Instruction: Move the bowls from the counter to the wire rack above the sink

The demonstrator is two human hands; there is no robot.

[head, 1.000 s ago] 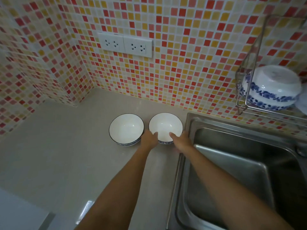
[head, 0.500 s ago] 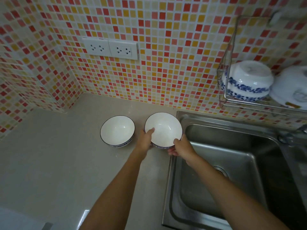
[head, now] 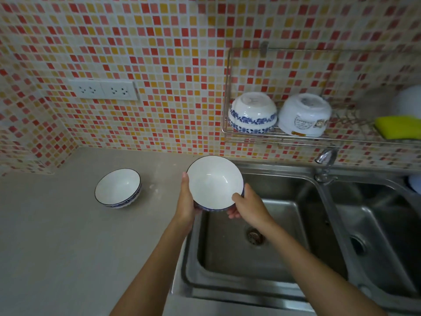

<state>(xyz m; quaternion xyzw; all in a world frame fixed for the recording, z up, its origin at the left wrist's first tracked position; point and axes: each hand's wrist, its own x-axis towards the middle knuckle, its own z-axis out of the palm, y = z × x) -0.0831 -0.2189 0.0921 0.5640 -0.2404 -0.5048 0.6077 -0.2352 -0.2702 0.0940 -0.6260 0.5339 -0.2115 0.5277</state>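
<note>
The glazed bowl [head: 215,181], rigid, slippery and breakable, is gripped at opposite rims by the left hand [head: 187,202] and right hand [head: 249,205].

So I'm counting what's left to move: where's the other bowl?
Head view: the bowl sits upright on the counter, left of the sink.

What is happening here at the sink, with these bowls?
A person holds a white bowl with both hands, left hand and right hand, above the sink's edge. A second bowl stands on the counter. The wire rack holds two upturned bowls and a yellow sponge.
</note>
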